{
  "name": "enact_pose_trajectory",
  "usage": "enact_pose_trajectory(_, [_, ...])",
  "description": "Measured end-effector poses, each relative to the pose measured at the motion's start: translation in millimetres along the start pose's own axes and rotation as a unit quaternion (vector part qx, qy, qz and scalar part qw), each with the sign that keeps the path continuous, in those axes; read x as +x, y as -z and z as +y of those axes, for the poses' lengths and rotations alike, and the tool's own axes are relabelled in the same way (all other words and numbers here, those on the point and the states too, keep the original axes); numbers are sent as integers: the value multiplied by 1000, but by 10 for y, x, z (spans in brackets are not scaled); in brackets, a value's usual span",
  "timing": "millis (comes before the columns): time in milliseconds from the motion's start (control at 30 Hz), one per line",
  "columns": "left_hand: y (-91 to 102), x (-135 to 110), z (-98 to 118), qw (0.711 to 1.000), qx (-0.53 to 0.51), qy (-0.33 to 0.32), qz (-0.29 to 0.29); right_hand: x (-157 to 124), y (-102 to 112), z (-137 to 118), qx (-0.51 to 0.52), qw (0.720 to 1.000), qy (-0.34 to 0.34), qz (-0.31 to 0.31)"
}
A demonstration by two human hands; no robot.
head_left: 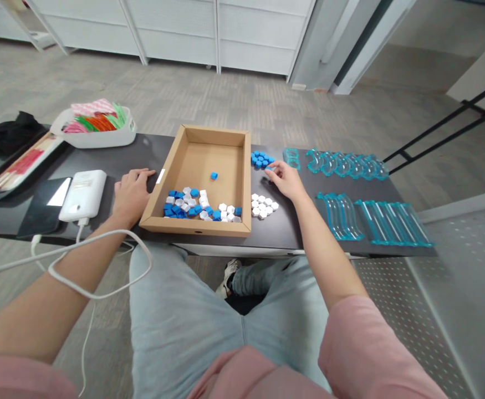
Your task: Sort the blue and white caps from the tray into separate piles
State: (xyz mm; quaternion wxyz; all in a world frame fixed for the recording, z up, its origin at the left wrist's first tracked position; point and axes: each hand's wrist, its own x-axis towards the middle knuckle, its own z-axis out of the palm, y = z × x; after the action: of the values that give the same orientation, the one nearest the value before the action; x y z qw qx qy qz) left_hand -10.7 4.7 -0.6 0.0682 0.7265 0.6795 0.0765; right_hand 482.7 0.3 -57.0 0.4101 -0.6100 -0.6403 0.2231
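On the dark table stands a shallow cardboard box [215,225], with a mix of blue and white hexagonal pieces [188,202] along its near side. One blue piece [214,175] lies apart inside it. To the right of the box are a cluster of blue hexagonal pieces [261,159] and, nearer me, a cluster of white ones [264,206]. My right hand [286,178] is at the near right edge of the blue cluster, its fingertips pinched on a small blue hexagonal piece. My left hand [132,193] rests on the table beside the box's left wall, fingers stretched out and holding nothing.
Rows of clear teal plastic parts [346,164] lie at the right, with longer teal tubes [396,223] in front. On the left are a white basket [101,138] of colourful strips, a white power bank [83,195], a dark phone-like slab [38,208] and a loose white cable [101,295].
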Motion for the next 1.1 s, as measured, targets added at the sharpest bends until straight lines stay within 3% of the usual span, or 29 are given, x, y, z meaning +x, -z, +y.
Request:
enact_pose_trajectory(267, [-7,21,-28,1000,9,6,4,-74,27,-45,-60,998,29,10])
enact_pose_trajectory(533, [2,34,-36,1000,14,2,1,-152,-23,-117,-101,993,48,-35])
enact_pose_trajectory(1100, [10,42,-25,1000,1,15,-3,-83,-75,-74,-106,993,39,19])
